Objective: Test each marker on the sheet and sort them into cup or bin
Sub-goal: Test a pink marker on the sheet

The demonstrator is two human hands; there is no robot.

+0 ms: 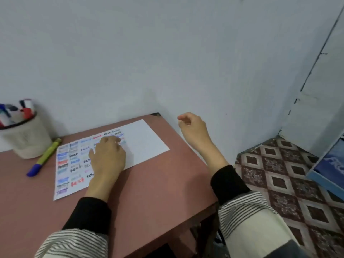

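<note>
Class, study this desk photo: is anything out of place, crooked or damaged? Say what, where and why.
One green marker with a blue cap lies loose on the table beside the cup, while the other markers stand in it. The sheet sits askew to the table edge. The table's far corner looks dark and chipped.
</note>
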